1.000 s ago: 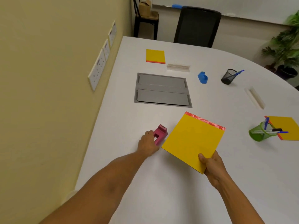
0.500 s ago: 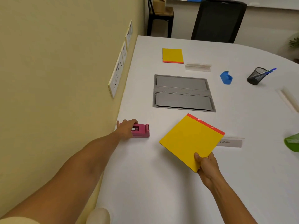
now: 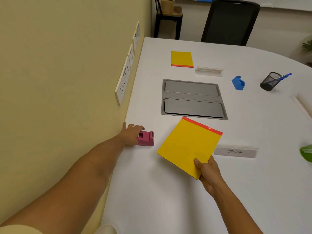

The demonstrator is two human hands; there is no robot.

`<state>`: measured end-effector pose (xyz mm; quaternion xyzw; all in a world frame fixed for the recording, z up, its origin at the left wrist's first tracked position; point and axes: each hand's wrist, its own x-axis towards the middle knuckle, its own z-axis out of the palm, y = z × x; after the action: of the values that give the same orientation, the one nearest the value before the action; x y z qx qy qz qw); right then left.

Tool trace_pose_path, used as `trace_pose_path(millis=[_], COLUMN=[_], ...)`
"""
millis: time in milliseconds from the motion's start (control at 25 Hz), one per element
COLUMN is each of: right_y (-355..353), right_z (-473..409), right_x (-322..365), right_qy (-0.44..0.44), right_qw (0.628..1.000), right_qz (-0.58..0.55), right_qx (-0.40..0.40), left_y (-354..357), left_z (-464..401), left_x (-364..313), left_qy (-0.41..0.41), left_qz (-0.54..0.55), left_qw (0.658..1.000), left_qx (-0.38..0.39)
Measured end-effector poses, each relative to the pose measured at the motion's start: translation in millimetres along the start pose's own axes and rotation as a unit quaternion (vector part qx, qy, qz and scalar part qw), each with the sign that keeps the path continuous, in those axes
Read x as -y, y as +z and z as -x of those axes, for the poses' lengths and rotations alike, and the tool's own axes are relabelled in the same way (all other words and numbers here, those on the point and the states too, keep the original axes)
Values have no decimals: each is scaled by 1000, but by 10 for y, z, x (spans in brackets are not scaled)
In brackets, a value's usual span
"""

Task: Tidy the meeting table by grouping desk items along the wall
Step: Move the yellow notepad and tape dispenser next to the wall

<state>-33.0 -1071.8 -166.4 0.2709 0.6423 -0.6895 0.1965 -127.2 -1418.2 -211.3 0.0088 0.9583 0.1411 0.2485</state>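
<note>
One item only near the wall [image 3: 67,73] so far: pink tape dispenser [image 3: 146,138], blocky matte plastic, flat on the white table [image 3: 160,200] close to the wall edge, left hand [image 3: 130,135] draped over its wall-side end, fingers curled loosely on top; firm grip or mere push, cannot tell. Right hand [image 3: 208,173] pinching the near corner of a yellow notepad [image 3: 189,146], thumb on top, fingers under; pad thin, stiff, square, red binding strip on the far edge, apparently lifted off the table and tilted, well short of the wall. Most of the job judged undone. Left scattered: second yellow pad [image 3: 182,58] beyond the grey recessed panel [image 3: 192,98], smooth metal, two flaps; clear acrylic name stand [image 3: 209,71]; white name card reading ZEBRA [image 3: 235,151] just beside the held pad; blue dispenser [image 3: 238,83], glossy plastic; black mesh pen cup [image 3: 270,81] with blue pen, far right; green cup [image 3: 306,152] cut off by the frame edge.
</note>
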Motion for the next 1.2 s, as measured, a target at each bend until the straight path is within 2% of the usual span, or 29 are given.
trace_pose_path(millis=[40,80,160,200,240,280,360,440,560,680,800,880,960,1040,1160,1200], right_y=[-3,-22,-44,-74,-89,-105,-132,-128,-194,-192,-172,-135,-59,85,168,179], right_z=[12,23,20,16,17,28,31,5,-134,-307,-415,-515,-672,-741,-752,-779], right_x=[15,39,58,81,118,165,302,430,493,344,-101,-487,-787,-956,-971,-970], right_qy=[-5,-12,-33,-47,-59,-67,-77,-74,-98,-153,-143,-140,-141,-151,-168,-166], right_qw=[1000,999,992,985,976,968,957,946,941,951,931,892,834,783,752,745], right_qz=[18,43,115,156,194,220,247,277,298,268,335,430,533,602,632,640], right_qx=[6,14,43,62,81,98,132,153,130,6,-20,-21,-28,-40,-81,-86], left_y=[-48,-122,-321,-430,-545,-630,-730,-745,-744,-714,-633,-571,-478,-393,-381,-376], left_z=[-10,-35,-37,-38,-38,-29,-22,-25,-36,-35,-46,-69,-172,-274,-331,-396], left_x=[-64,-183,-496,-690,-857,-1009,-1226,-1228,-1185,-1013,-825,-694,-586,-503,-581,-593], left_qy=[15,36,63,70,87,107,131,128,124,81,20,-17,-66,-110,-180,-208], left_qz=[28,78,223,291,344,357,294,209,206,265,347,426,484,555,701,723], left_qw=[999,992,945,925,917,922,945,959,960,957,938,904,867,811,660,620], left_qx=[-26,-89,-230,-233,-184,-105,51,141,141,81,-1,-46,-100,-146,-200,-221])
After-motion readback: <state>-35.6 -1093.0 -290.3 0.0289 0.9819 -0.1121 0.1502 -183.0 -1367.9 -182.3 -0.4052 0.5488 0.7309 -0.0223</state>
